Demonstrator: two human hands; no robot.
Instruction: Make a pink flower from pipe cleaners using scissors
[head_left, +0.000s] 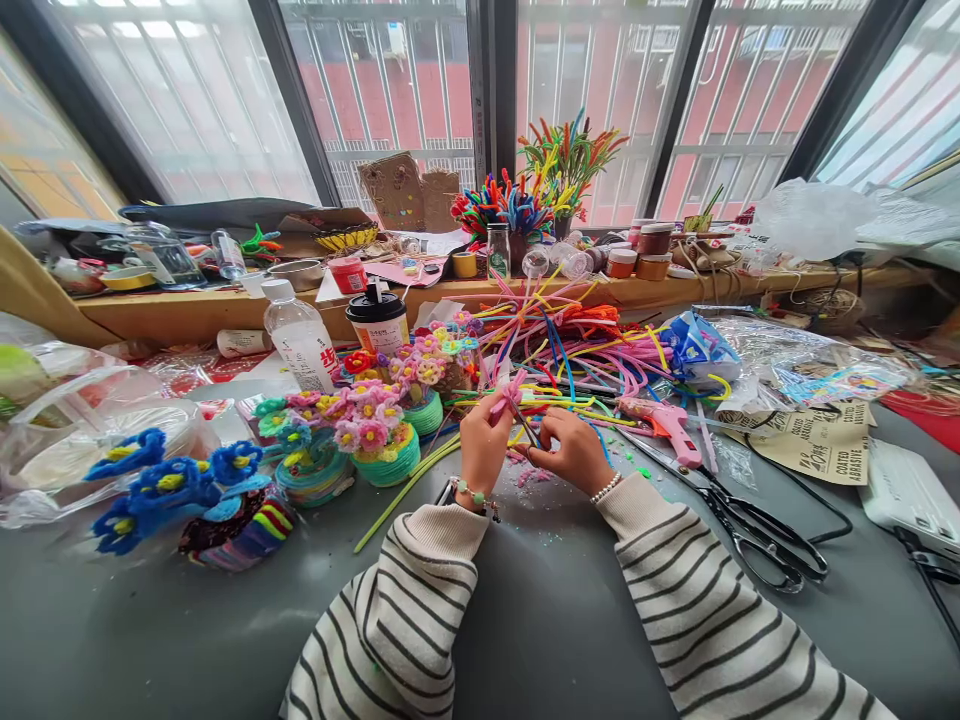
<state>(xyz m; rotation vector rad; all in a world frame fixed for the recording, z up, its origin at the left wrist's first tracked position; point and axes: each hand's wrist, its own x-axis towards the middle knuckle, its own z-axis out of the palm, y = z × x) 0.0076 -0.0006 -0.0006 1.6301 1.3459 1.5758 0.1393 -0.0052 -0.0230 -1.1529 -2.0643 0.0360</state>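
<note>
My left hand [484, 440] pinches a pink fuzzy pipe-cleaner piece [512, 390] upright between thumb and fingertips. My right hand [571, 450] is closed around small scissors [529, 430], whose blades point up at the pink piece. The exact contact of the blades with the fuzz is too small to make out. Under both hands, pink fuzz clippings [534, 474] lie scattered on the grey table [555, 600]. Left of my left hand stand little pots of pipe-cleaner flowers, with pink blooms [369, 415] nearest.
Large black scissors [761, 530] and a pink glue gun [667, 425] lie to the right. Behind my hands spreads a heap of pipe cleaners [592, 345]. A plastic bottle [300, 335], a lidded cup [377, 320] and blue flowers [172, 485] stand at left.
</note>
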